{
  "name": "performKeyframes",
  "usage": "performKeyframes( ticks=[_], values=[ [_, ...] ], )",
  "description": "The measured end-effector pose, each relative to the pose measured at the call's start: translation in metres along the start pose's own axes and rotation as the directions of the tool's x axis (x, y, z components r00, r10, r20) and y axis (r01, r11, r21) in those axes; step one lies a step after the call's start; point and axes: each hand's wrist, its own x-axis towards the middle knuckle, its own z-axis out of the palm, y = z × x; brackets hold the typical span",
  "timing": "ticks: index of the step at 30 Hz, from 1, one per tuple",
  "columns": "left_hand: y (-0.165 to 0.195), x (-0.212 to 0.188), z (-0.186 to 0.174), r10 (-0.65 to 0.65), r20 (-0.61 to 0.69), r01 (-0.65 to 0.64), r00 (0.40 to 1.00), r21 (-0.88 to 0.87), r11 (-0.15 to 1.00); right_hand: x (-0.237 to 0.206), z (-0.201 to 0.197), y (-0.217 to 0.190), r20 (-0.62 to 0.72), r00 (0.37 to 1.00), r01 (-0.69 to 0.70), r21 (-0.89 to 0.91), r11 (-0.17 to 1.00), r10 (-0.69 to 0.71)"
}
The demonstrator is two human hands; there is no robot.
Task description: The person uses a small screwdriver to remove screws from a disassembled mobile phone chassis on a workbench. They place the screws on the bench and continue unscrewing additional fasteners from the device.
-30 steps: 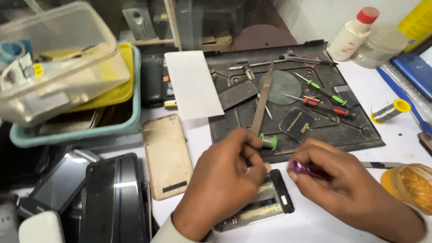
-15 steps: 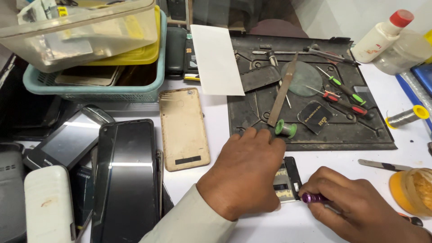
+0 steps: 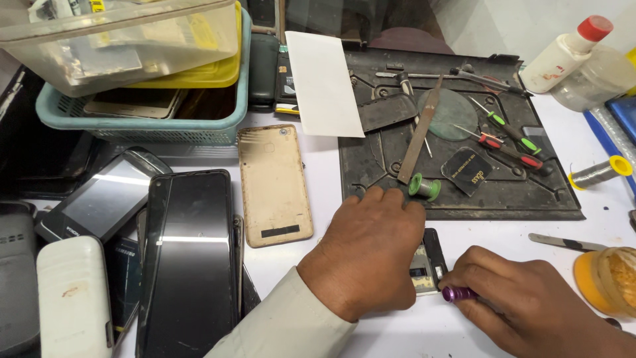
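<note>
My left hand (image 3: 371,252) lies flat on an opened phone (image 3: 427,262) on the white table and holds it down; only the phone's right end shows past my fingers. My right hand (image 3: 523,305) grips a purple-handled screwdriver (image 3: 458,293) whose tip is at the phone's lower right edge. A gold phone back cover (image 3: 273,183) lies just left of my left hand. Behind my hands sits a black work mat (image 3: 503,192) with a small green spool (image 3: 424,186), a metal file (image 3: 419,132) and green and red screwdrivers (image 3: 510,142).
Several phones (image 3: 189,252) are piled at the left. A teal basket (image 3: 146,126) with a clear plastic box on it stands at the back left. A white card (image 3: 323,83), a white bottle with a red cap (image 3: 563,53), a solder spool (image 3: 599,171) and a yellow tub (image 3: 609,282) lie around.
The view has swung left, so the phone pile fills more of the frame. My right hand has brought the purple screwdriver down to the phone's edge. My left hand stays pressed on the phone.
</note>
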Motion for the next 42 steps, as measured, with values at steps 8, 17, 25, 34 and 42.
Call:
performKeyframes(
  ticks=[8,17,25,34,42],
  values=[
    [0.000,0.000,-0.001,-0.009,0.020,0.009,1.000,0.001,1.000,-0.002,0.000,0.004,0.001,0.998,-0.057,0.073,0.996,0.057],
    [0.000,-0.001,-0.001,-0.013,0.026,0.013,1.000,0.001,1.000,-0.013,-0.002,0.001,-0.118,0.982,-0.133,0.143,0.981,0.150],
    [0.002,0.001,0.002,-0.044,-0.038,0.042,0.998,-0.055,0.998,-0.026,-0.025,-0.006,-0.379,0.861,-0.232,0.300,0.925,0.338],
    [0.013,0.006,0.014,-0.075,-0.227,0.064,0.971,-0.055,0.996,-0.031,-0.023,-0.007,-0.336,0.900,-0.021,0.600,0.800,0.276],
    [0.016,0.010,0.012,-0.143,-0.173,0.132,0.975,-0.074,0.989,-0.035,-0.012,-0.017,-0.428,0.873,0.009,0.493,0.870,0.234]
  ],
)
